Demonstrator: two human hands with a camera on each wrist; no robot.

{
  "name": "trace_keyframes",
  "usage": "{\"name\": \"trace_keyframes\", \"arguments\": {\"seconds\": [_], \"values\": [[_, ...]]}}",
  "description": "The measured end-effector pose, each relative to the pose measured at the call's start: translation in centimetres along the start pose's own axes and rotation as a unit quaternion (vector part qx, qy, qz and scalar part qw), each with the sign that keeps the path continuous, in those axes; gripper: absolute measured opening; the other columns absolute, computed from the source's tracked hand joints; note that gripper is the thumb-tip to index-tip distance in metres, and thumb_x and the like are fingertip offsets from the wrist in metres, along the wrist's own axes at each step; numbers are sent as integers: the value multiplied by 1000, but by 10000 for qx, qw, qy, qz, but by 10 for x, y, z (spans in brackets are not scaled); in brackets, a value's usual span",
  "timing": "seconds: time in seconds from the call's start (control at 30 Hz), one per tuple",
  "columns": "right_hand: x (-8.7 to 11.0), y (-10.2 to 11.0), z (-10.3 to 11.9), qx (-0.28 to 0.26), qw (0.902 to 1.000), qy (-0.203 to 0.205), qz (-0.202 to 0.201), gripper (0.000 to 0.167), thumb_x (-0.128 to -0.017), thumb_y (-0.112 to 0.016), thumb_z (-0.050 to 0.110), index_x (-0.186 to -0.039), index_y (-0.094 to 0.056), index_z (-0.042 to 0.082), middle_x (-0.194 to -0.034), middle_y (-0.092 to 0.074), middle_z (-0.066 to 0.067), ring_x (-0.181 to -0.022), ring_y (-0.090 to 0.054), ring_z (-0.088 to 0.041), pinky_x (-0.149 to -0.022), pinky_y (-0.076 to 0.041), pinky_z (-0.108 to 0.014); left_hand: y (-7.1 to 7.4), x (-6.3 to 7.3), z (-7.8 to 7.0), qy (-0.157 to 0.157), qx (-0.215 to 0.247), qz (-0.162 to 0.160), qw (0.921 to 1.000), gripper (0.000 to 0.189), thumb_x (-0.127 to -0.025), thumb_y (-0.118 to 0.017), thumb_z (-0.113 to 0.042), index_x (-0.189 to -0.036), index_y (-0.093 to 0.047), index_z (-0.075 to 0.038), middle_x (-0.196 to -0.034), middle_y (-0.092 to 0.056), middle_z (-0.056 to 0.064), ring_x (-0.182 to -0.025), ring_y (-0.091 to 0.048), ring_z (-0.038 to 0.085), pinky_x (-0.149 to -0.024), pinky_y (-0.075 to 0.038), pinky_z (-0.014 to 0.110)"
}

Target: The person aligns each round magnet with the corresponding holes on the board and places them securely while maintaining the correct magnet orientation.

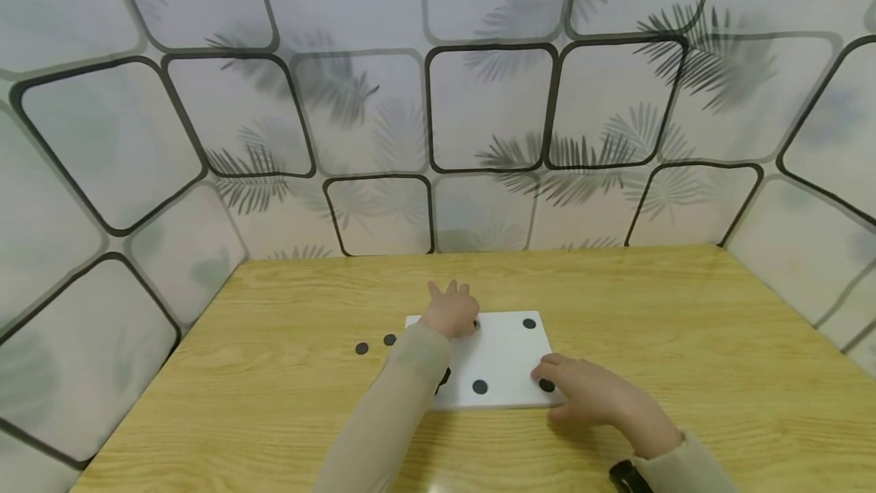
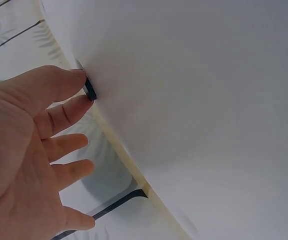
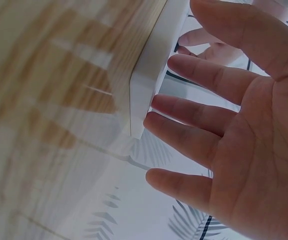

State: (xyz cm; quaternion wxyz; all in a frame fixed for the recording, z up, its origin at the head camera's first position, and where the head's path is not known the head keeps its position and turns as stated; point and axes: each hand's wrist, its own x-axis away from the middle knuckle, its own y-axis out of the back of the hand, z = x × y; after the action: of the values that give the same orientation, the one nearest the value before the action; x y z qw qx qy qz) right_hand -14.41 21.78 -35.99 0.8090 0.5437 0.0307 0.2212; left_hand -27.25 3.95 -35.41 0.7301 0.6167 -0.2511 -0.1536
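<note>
A white rectangular board (image 1: 506, 356) lies on the wooden table. My left hand (image 1: 449, 313) reaches over its far side and pinches a small black disc (image 2: 89, 89) between thumb and index finger, right at the white surface; the other fingers are spread. My right hand (image 1: 591, 394) is at the board's near right corner, its fingers extended and touching the board's edge (image 3: 146, 75) in the right wrist view. Black discs lie on the board at the far right (image 1: 529, 323), along the near side (image 1: 480, 387) and beside the right fingers (image 1: 547, 385). My left sleeve hides the board's left part.
Two loose black discs, one farther left (image 1: 362, 348) and one nearer the board (image 1: 390, 339), lie on the table (image 1: 274, 371). A patterned wall covering (image 1: 489, 109) encloses the table's back and sides. A black band (image 1: 628, 476) shows at my right wrist.
</note>
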Motion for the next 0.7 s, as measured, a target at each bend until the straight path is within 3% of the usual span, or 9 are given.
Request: {"name": "trace_keyframes", "arguments": {"seconds": [0.7], "values": [[-1,-2,-2,43,9999,-94,36,41,-72,-71,14,-109,-58,4,-117,-50,-10,-104,-50,-27,-88,-39,-43,-2,-3,0,33,287,134,9995,25,-90,-51,-20,-112,-61,-15,-136,-34,9,-128,-21,30,-96,-16,61]]}}
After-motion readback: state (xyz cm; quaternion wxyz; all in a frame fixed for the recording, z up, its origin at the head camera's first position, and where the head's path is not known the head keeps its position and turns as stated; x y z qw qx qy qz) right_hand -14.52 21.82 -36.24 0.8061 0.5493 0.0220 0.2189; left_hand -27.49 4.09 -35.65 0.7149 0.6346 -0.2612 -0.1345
